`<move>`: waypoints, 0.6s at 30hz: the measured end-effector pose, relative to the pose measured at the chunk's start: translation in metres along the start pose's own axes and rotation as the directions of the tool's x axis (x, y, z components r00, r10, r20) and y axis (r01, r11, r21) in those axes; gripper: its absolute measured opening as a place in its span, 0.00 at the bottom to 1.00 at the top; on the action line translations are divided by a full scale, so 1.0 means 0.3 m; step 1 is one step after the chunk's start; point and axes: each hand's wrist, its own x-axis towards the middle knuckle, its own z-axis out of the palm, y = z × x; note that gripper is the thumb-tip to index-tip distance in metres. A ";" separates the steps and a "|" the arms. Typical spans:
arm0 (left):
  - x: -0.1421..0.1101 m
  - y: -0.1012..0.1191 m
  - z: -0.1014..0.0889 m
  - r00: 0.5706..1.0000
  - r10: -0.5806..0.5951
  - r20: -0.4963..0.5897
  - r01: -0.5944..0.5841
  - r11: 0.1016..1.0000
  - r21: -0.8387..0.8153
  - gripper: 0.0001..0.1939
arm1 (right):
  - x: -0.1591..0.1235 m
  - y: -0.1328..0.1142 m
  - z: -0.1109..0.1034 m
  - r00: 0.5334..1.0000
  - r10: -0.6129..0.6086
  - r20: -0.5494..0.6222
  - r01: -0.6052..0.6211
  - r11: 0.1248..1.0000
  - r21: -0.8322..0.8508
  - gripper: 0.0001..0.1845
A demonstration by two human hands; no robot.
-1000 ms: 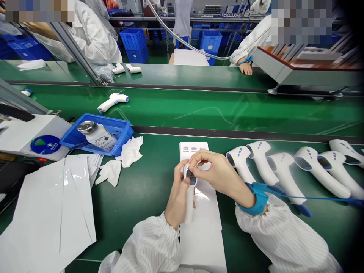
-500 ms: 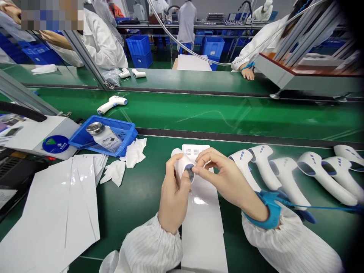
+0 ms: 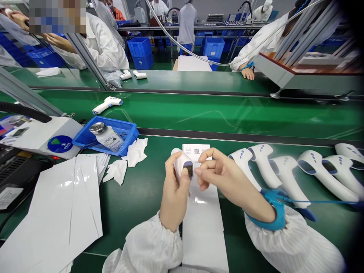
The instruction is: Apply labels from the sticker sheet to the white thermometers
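Bright, even light, apparently from overhead. Only soft, faint shadows beside the white plastic infrared thermometers (image 3: 263,167). A small patch of glare on the glossy white paper strip (image 3: 200,200), long pale streaks of reflection across the green conveyor surface (image 3: 227,115). Dark falloff along the right edge of the frame, wide-angle bending toward both sides, a pixelated mosaic block (image 3: 57,17) at upper left. Slight softness in the far background at top centre.

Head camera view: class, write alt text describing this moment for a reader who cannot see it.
The person's left hand grips a white handheld thermometer with its dark panel showing, while the right hand is raised just beside it. Below them a white sheet lies on a green workbench, with more white thermometers in a row to the right.
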 end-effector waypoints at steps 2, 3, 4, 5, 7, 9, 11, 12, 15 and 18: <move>0.001 0.025 -0.003 0.990 -0.120 0.080 0.127 0.988 -0.090 0.22 | 0.010 0.002 -0.005 0.993 -0.071 -0.096 0.064 0.995 -0.075 0.11; 0.000 0.037 -0.005 0.981 -0.151 0.122 0.166 0.979 -0.119 0.23 | 0.014 0.006 -0.005 0.980 -0.146 -0.138 0.124 0.980 -0.157 0.13; -0.002 0.046 -0.007 0.975 -0.154 0.158 0.176 0.976 -0.132 0.26 | 0.017 0.011 -0.001 0.963 -0.222 -0.153 0.182 0.954 -0.238 0.16; -0.006 0.053 -0.008 0.974 -0.139 0.182 0.163 0.978 -0.129 0.29 | 0.019 0.015 0.003 0.948 -0.286 -0.139 0.233 0.923 -0.305 0.19; -0.016 0.057 -0.008 0.973 -0.098 0.209 0.119 0.988 -0.095 0.34 | 0.022 0.023 0.014 0.926 -0.371 -0.077 0.318 0.871 -0.374 0.19; -0.029 0.052 -0.005 0.974 -0.068 0.217 0.084 0.995 -0.062 0.38 | 0.025 0.025 0.022 0.889 -0.451 -0.073 0.390 0.832 -0.393 0.09; -0.040 0.044 0.000 0.974 -0.060 0.218 0.072 0.996 -0.048 0.39 | 0.030 0.023 0.024 0.846 -0.522 -0.106 0.440 0.798 -0.411 0.03; -0.044 0.041 0.002 0.975 -0.058 0.213 0.068 0.997 -0.040 0.39 | 0.033 0.023 0.022 0.832 -0.542 -0.122 0.453 0.789 -0.415 0.03; -0.042 0.038 0.008 0.982 -0.069 0.173 0.081 0.995 -0.065 0.40 | 0.039 0.036 0.018 0.845 -0.485 -0.225 0.404 0.855 -0.326 0.03; -0.019 0.048 0.008 0.996 -0.076 0.047 0.086 0.961 -0.264 0.39 | 0.024 0.073 0.028 0.945 -0.207 -0.251 0.196 0.978 -0.071 0.10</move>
